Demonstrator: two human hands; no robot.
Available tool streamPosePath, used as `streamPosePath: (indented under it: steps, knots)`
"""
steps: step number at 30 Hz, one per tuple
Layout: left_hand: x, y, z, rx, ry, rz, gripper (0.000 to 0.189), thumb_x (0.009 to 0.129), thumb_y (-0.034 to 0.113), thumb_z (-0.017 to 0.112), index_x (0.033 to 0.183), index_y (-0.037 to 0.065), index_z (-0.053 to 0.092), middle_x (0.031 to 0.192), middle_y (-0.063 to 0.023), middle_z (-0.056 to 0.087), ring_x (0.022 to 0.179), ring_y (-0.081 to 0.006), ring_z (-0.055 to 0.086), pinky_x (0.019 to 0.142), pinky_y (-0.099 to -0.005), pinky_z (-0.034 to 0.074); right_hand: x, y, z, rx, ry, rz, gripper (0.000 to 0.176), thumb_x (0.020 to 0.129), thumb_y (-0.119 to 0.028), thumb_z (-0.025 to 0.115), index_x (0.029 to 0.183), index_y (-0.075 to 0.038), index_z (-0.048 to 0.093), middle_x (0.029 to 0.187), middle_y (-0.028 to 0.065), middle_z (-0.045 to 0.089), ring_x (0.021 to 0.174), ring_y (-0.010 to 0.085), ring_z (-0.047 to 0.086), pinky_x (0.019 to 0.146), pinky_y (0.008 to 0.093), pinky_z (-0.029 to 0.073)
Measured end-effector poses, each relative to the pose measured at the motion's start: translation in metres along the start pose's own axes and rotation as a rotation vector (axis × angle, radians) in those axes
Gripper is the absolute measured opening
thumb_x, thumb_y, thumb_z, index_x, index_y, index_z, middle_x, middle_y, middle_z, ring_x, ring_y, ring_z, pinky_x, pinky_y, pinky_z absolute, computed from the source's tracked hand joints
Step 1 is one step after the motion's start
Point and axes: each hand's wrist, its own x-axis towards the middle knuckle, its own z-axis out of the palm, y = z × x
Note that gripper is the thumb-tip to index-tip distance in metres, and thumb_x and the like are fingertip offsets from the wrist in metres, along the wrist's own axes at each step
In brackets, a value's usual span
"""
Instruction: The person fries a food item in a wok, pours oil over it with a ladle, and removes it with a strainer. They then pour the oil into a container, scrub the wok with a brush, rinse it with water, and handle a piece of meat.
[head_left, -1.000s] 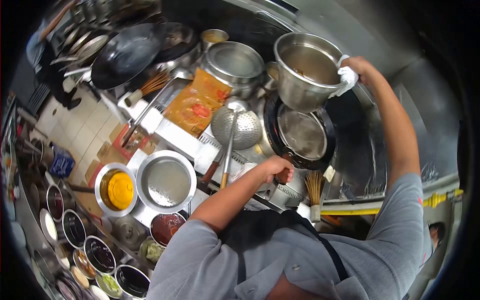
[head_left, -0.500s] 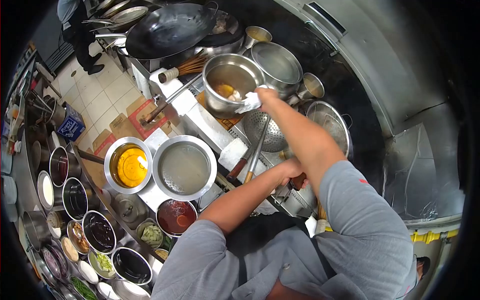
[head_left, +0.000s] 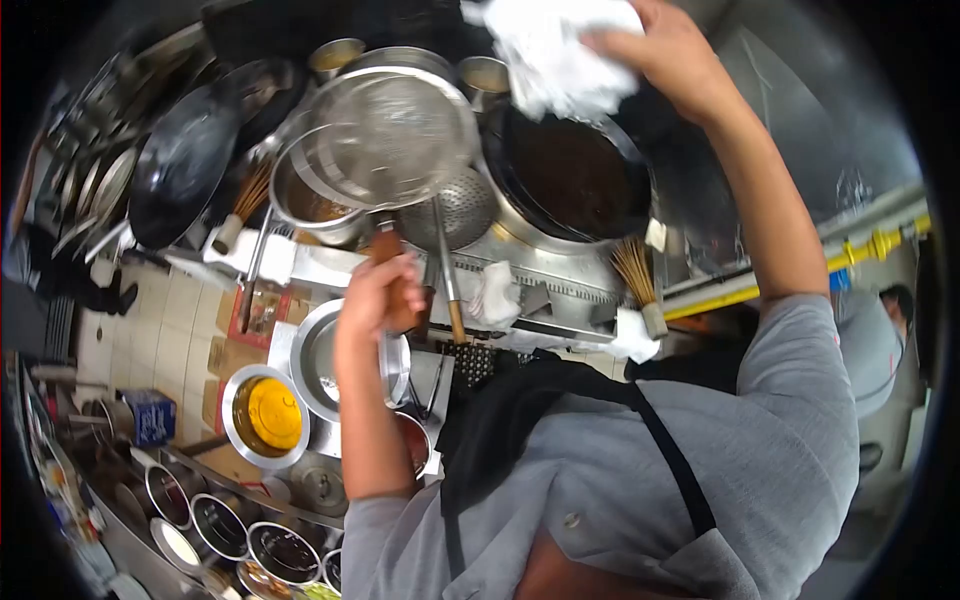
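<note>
My left hand (head_left: pixel 378 298) is closed around the wooden handle (head_left: pixel 388 243) of a large round mesh strainer (head_left: pixel 395 135). The strainer is held over the metal pots, partly covering a pot of broth (head_left: pixel 315 195) that has a yellowish piece in it. High on the right, my right hand (head_left: pixel 672 55) grips a crumpled white cloth (head_left: pixel 560 55). Below the cloth sits a black wok (head_left: pixel 575 180) with a dark inside. Beside the strainer's handle lies a perforated ladle (head_left: pixel 455 212) with its long handle pointing toward me.
A metal bowl of clear liquid (head_left: pixel 325 350) and a bowl of yellow oil (head_left: pixel 272 412) stand at lower left, near several sauce pots (head_left: pixel 283 552). Bamboo brushes (head_left: pixel 635 280) flank the stove. One person (head_left: pixel 870 345) is at right, another (head_left: pixel 60 270) at far left.
My left hand has swung left, carrying the strainer from right of the perforated ladle to above the pots. The right hand has lifted the cloth off the broth pot, up and right. The view has turned.
</note>
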Motion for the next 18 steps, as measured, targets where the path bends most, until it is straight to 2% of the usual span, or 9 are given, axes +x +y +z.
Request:
streamPosePath:
  steps: [3, 6, 8, 10, 12, 13, 14, 15, 18]
  knots:
    - [-0.007, 0.002, -0.034, 0.011, 0.046, 0.047, 0.023, 0.083, 0.012, 0.055, 0.098, -0.004, 0.051, 0.070, -0.0033, 0.053, 0.053, -0.0136, 0.050, 0.047, -0.0277, 0.045, -0.077, 0.077, -0.016, -0.021, -0.197, 0.201, 0.033, 0.066, -0.013, 0.065, 0.096, -0.002, 0.057, 0.083, 0.0035, 0.060, 0.076, 0.0101, 0.055, 0.070, 0.0267, 0.046]
    - [0.002, -0.004, -0.067, -0.130, -0.022, -0.024, 0.024, 0.086, 0.015, 0.053, 0.101, -0.003, 0.050, 0.076, -0.0031, 0.054, 0.060, -0.0133, 0.051, 0.053, -0.0266, 0.046, -0.196, 0.162, 0.010, -0.247, -0.450, 0.291, 0.052, 0.058, -0.020, 0.068, 0.104, 0.001, 0.056, 0.094, 0.0151, 0.060, 0.087, 0.0274, 0.059, 0.081, 0.0347, 0.047]
    - [0.001, -0.005, -0.076, -0.165, -0.064, -0.030, 0.031, 0.088, 0.021, 0.052, 0.108, -0.003, 0.048, 0.083, -0.0041, 0.056, 0.063, -0.0140, 0.052, 0.058, -0.0273, 0.047, -0.276, 0.215, 0.033, -0.280, -0.903, 0.570, 0.063, 0.057, -0.028, 0.070, 0.108, 0.005, 0.057, 0.099, 0.0237, 0.060, 0.091, 0.0317, 0.059, 0.080, 0.0374, 0.047]
    - [-0.023, 0.001, -0.054, -0.208, -0.014, 0.016, 0.057, 0.087, 0.042, 0.051, 0.116, -0.006, 0.043, 0.104, -0.0170, 0.055, 0.086, -0.0262, 0.058, 0.074, -0.0342, 0.051, -0.373, 0.284, 0.075, -0.273, -0.987, 0.757, 0.036, 0.061, -0.028, 0.066, 0.084, 0.000, 0.067, 0.083, 0.0214, 0.064, 0.079, 0.0282, 0.062, 0.070, 0.0347, 0.050]
    - [-0.051, -0.008, -0.060, -0.206, 0.095, 0.092, 0.076, 0.083, 0.054, 0.048, 0.122, -0.010, 0.035, 0.119, -0.0273, 0.047, 0.108, -0.0382, 0.051, 0.089, -0.0435, 0.047, -0.438, 0.324, 0.114, -0.137, -0.931, 0.671, 0.029, 0.060, -0.023, 0.064, 0.078, 0.000, 0.066, 0.084, 0.0198, 0.064, 0.081, 0.0278, 0.062, 0.073, 0.0352, 0.049]
    - [-0.070, -0.013, -0.078, -0.351, 0.069, 0.048, 0.072, 0.086, 0.050, 0.047, 0.123, -0.011, 0.034, 0.117, -0.0256, 0.048, 0.107, -0.0362, 0.051, 0.091, -0.0439, 0.046, -0.449, 0.327, 0.128, -0.143, -0.861, 0.458, 0.034, 0.061, -0.026, 0.064, 0.084, -0.001, 0.066, 0.085, 0.0186, 0.064, 0.084, 0.0294, 0.061, 0.079, 0.0371, 0.047]
    - [-0.097, -0.027, -0.068, -0.408, 0.450, 0.161, 0.066, 0.087, 0.045, 0.049, 0.121, -0.010, 0.037, 0.112, -0.0242, 0.050, 0.103, -0.0342, 0.052, 0.091, -0.0415, 0.045, -0.457, 0.353, 0.156, -0.367, -1.120, 0.217, 0.037, 0.063, -0.031, 0.062, 0.088, -0.003, 0.066, 0.085, 0.0184, 0.063, 0.088, 0.0313, 0.059, 0.084, 0.0386, 0.044]
    - [-0.123, -0.045, -0.067, -0.263, 0.815, 0.299, 0.056, 0.087, 0.039, 0.053, 0.114, -0.009, 0.044, 0.109, -0.0199, 0.051, 0.098, -0.0283, 0.053, 0.087, -0.0355, 0.048, -0.491, 0.392, 0.190, -0.359, -0.807, 0.211, 0.038, 0.065, -0.033, 0.061, 0.086, -0.003, 0.066, 0.087, 0.0198, 0.062, 0.088, 0.0321, 0.058, 0.087, 0.0385, 0.042]
    - [-0.217, -0.106, -0.043, -0.259, 0.822, 0.319, 0.031, 0.088, 0.031, 0.053, 0.093, 0.001, 0.059, 0.073, -0.0044, 0.063, 0.063, -0.0153, 0.060, 0.058, -0.0229, 0.050, -0.478, 0.433, 0.234, -0.084, -0.988, 0.517, 0.038, 0.065, -0.026, 0.060, 0.090, 0.001, 0.065, 0.099, 0.0247, 0.061, 0.095, 0.0346, 0.059, 0.085, 0.0422, 0.045]
